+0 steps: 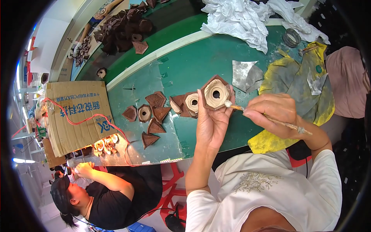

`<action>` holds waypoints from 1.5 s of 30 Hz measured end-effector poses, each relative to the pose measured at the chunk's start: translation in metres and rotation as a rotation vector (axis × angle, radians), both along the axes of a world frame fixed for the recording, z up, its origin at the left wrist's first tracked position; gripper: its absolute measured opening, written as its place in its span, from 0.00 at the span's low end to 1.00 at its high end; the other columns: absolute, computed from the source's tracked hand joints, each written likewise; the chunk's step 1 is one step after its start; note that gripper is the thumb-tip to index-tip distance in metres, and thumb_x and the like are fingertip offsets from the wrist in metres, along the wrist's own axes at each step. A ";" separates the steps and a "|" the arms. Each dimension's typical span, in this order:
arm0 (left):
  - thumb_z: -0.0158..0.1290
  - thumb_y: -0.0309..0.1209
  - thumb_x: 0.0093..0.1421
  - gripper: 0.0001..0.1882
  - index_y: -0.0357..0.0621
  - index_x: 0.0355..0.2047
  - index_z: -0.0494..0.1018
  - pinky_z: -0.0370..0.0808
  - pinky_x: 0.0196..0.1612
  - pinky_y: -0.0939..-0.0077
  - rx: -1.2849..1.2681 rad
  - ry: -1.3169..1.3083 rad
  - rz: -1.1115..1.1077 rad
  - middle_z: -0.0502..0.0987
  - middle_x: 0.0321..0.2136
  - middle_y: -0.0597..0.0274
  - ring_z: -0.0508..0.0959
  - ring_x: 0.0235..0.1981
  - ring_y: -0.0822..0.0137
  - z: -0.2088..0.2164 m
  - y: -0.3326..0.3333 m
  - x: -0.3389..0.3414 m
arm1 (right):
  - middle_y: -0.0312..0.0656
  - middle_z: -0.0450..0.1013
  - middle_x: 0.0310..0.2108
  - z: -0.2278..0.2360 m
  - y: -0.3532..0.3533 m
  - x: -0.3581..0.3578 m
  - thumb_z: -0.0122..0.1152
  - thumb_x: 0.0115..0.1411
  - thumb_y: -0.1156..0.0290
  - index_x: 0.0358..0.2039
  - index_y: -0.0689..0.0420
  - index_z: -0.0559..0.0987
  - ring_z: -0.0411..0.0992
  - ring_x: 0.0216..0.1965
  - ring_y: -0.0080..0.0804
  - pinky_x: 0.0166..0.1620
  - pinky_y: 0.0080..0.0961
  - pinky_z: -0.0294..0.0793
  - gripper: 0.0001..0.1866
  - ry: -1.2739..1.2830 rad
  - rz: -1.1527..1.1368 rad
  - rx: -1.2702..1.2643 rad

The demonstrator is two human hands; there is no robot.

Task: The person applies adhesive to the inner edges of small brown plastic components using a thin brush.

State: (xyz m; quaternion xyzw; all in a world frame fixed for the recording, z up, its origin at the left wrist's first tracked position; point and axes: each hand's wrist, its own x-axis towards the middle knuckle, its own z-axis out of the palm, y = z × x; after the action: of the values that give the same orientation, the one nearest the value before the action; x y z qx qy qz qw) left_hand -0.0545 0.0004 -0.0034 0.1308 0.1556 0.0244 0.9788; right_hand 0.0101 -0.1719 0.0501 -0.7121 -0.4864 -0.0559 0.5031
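My left hand holds up a brown, angular, cup-like piece with a cream ring lining and a dark central hole. In my right hand is a thin brush-like stick, its whitish tip touching the piece's lower right edge. A similar brown piece with a cream ring lies just left of my left fingers, partly covered by them. Farther left on the green table are several brown pointed pieces and a small ringed piece.
A cardboard box with a red cord stands left, near a co-worker. Dark brown pieces are heaped beyond the pale rail. To the right lie a yellow-grey cloth, a silvery sheet, crumpled white sheeting and a ring-shaped roll.
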 end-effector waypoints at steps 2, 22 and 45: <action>0.42 0.48 0.66 0.26 0.43 0.56 0.62 0.67 0.60 0.59 0.021 -0.015 -0.020 0.70 0.53 0.56 0.70 0.55 0.56 -0.001 0.001 -0.001 | 0.46 0.76 0.26 -0.001 0.000 0.007 0.63 0.51 0.81 0.27 0.63 0.78 0.76 0.24 0.35 0.26 0.25 0.74 0.02 -0.034 -0.026 -0.003; 0.44 0.48 0.66 0.25 0.44 0.55 0.64 0.72 0.55 0.65 0.179 0.043 -0.024 0.70 0.50 0.56 0.72 0.53 0.60 0.009 0.031 0.030 | 0.44 0.77 0.26 -0.011 0.014 0.023 0.60 0.55 0.81 0.28 0.65 0.79 0.76 0.27 0.29 0.31 0.22 0.74 0.01 0.075 -0.376 0.066; 0.49 0.24 0.51 0.19 0.33 0.45 0.73 0.71 0.51 0.61 2.412 -0.056 -0.777 0.75 0.42 0.37 0.74 0.45 0.42 0.013 0.178 0.040 | 0.44 0.76 0.25 -0.018 0.004 0.018 0.57 0.56 0.82 0.26 0.66 0.77 0.76 0.26 0.30 0.29 0.22 0.74 0.03 0.073 -0.197 -0.047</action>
State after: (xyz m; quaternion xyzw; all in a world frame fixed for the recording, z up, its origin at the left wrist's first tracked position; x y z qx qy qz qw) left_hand -0.0149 0.1784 0.0098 0.9730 -0.0345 -0.1349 0.1840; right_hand 0.0277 -0.1680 0.0325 -0.7697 -0.3966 -0.0678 0.4956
